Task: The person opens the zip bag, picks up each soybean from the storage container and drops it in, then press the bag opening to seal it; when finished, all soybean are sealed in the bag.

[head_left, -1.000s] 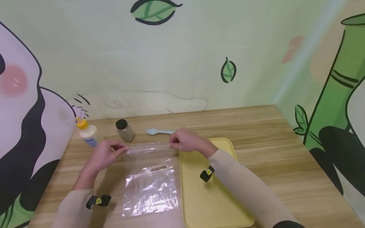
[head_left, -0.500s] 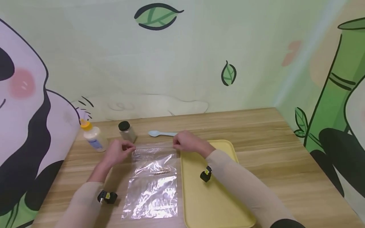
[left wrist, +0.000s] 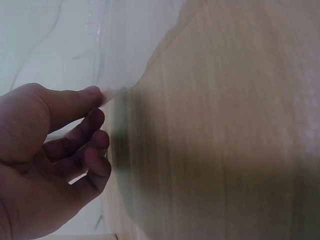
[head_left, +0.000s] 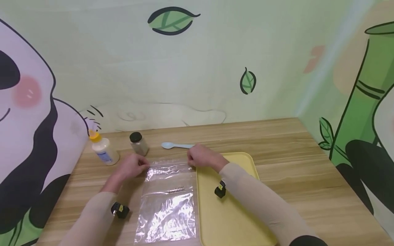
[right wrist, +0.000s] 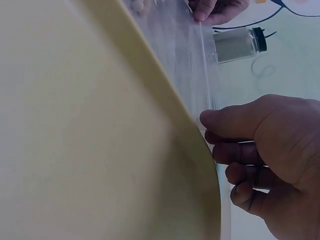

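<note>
A clear plastic zip bag [head_left: 166, 218] lies spread on the table, its zip edge at the far side. My left hand [head_left: 132, 166] pinches the bag's far left corner between thumb and index finger; the left wrist view shows the clear film [left wrist: 140, 35] running from those fingertips. At the far right corner my right hand [head_left: 204, 157] pinches the same edge, close beside the yellow tray's [head_left: 227, 215] far left corner. A small row of pale brown pieces [head_left: 176, 190] shows inside, around the bag's middle. The right hand's other fingers are loosely curled in the right wrist view.
A white bottle with a yellow cap [head_left: 105, 152] stands beyond the left hand. Right of it is a clear jar with a black lid [head_left: 139, 145]. A light blue spoon [head_left: 175, 146] lies behind the bag, its handle end reaching the right hand.
The left hand has moved slightly right and toward me, uncovering the bottle's base. The bag's far edge has come a little nearer with both hands. The head view has shifted slightly.
</note>
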A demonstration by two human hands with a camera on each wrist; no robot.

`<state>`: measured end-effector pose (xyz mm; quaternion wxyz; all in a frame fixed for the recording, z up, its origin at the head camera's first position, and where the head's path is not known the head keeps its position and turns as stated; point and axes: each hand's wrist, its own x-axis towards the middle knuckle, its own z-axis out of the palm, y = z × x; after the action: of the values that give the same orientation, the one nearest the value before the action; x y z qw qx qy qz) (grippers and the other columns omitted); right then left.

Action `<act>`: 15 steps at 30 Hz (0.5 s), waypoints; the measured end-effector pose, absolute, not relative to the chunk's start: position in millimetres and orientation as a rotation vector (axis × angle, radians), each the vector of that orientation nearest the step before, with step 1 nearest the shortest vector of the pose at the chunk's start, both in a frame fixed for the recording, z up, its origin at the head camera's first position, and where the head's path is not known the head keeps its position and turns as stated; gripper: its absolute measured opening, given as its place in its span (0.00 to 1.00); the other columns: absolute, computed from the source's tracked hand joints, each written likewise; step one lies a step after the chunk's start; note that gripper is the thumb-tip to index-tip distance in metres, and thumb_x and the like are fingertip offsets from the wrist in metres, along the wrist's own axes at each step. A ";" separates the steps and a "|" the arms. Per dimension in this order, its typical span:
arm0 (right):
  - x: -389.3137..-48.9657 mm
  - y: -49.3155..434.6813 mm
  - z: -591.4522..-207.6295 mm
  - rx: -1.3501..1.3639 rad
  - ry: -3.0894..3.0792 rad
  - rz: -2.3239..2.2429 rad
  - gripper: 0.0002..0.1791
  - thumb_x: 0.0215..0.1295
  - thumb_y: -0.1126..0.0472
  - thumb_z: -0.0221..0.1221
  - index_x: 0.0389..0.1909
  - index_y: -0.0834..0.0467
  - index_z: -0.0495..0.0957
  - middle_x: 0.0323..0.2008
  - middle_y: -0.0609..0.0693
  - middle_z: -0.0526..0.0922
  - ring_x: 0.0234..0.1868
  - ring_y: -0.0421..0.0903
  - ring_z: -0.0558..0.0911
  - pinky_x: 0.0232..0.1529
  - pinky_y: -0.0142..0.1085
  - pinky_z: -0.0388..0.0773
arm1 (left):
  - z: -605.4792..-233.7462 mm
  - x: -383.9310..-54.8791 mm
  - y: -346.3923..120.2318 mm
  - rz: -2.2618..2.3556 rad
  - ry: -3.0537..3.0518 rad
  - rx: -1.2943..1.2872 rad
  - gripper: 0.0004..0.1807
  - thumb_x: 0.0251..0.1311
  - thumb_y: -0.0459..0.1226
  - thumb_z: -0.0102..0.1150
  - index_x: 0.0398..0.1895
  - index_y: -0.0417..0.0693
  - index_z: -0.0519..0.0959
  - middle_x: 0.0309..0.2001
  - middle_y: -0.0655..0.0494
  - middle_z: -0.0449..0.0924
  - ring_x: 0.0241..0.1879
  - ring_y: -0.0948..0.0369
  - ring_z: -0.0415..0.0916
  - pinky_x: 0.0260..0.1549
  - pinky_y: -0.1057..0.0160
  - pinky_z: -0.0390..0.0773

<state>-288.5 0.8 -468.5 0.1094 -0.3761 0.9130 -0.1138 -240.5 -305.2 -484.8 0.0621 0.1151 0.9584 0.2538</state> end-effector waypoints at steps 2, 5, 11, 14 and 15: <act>-289.5 0.5 -469.6 -1.099 2.682 -0.335 0.10 0.65 0.57 0.61 0.23 0.50 0.78 0.22 0.40 0.78 0.23 0.36 0.74 0.27 0.26 0.75 | -486.1 -242.3 -304.1 0.755 2.887 0.357 0.03 0.58 0.35 0.66 0.33 0.46 0.86 0.33 0.54 0.86 0.33 0.60 0.78 0.34 0.61 0.80; -291.7 0.2 -471.5 -1.084 2.669 -0.353 0.11 0.64 0.56 0.62 0.22 0.50 0.78 0.21 0.40 0.78 0.22 0.36 0.74 0.27 0.26 0.75 | -487.7 -244.9 -303.4 0.755 2.882 0.393 0.02 0.57 0.34 0.66 0.32 0.46 0.86 0.32 0.54 0.87 0.33 0.61 0.78 0.35 0.59 0.80; -298.3 -2.5 -475.1 -1.076 2.658 -0.331 0.12 0.62 0.56 0.64 0.20 0.50 0.78 0.20 0.40 0.77 0.22 0.36 0.74 0.27 0.26 0.74 | -491.6 -253.7 -305.6 0.789 2.857 0.422 0.02 0.55 0.34 0.68 0.30 0.44 0.85 0.30 0.55 0.86 0.30 0.63 0.77 0.34 0.61 0.80; -302.3 -4.7 -475.8 -1.060 2.645 -0.345 0.12 0.61 0.55 0.66 0.20 0.51 0.78 0.20 0.41 0.78 0.23 0.37 0.74 0.28 0.26 0.75 | -489.2 -258.4 -307.2 0.794 2.816 0.349 0.03 0.53 0.34 0.69 0.30 0.45 0.84 0.28 0.56 0.84 0.29 0.63 0.75 0.31 0.65 0.77; -303.5 -5.3 -475.8 -1.042 2.637 -0.359 0.12 0.61 0.55 0.66 0.21 0.51 0.78 0.21 0.41 0.78 0.23 0.37 0.74 0.28 0.26 0.75 | -487.5 -259.7 -307.5 0.786 2.800 0.335 0.03 0.53 0.34 0.69 0.30 0.45 0.84 0.28 0.56 0.83 0.29 0.63 0.74 0.30 0.65 0.76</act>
<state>-303.5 -5.3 -475.8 0.1410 -0.3610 0.9134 -0.1242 -259.7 -307.5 -487.5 0.1067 0.1136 0.9510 0.2671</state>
